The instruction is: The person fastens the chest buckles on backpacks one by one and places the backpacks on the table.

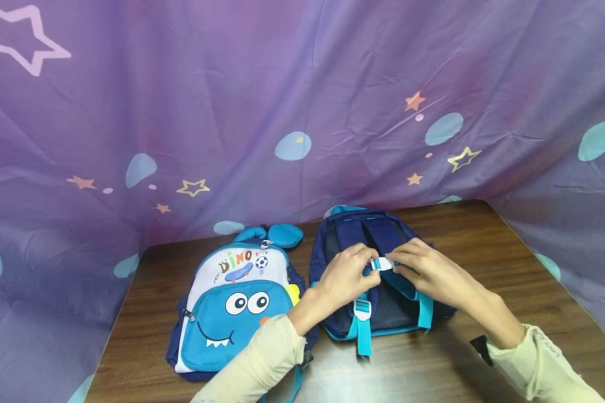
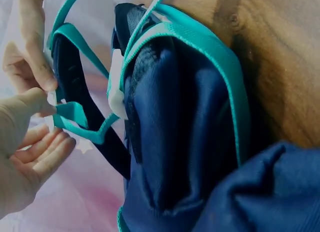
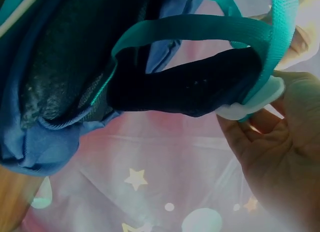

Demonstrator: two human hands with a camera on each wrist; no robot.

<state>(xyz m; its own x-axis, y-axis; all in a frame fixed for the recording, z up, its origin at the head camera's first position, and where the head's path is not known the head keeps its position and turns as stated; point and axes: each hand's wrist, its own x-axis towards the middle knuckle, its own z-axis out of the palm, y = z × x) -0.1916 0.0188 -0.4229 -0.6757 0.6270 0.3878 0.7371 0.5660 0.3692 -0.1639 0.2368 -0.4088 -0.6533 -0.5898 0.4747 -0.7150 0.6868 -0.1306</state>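
Note:
A navy backpack (image 1: pixel 327 246) with turquoise trim lies back side up, its shoulder straps on top. My left hand (image 1: pixel 345 277) and right hand (image 1: pixel 436 274) pinch opposite ends of a white strap adjuster buckle (image 1: pixel 382 263), raised above the back panel. Turquoise webbing (image 2: pixel 75 115) loops through this buckle, beside the left fingers in the left wrist view. From the right wrist, the buckle (image 3: pixel 250 100) sits at the end of a dark padded strap (image 3: pixel 185 85), between thumb and fingers. A second white buckle (image 1: pixel 362 310) lies on the other strap, its webbing tail hanging down.
Left of the navy bag, a blue and white dinosaur backpack (image 1: pixel 239 324) lies face up, partly behind the left sleeve. Both bags rest on a brown wooden table (image 1: pixel 146 336). A purple curtain (image 1: pixel 232 101) with stars hangs behind it.

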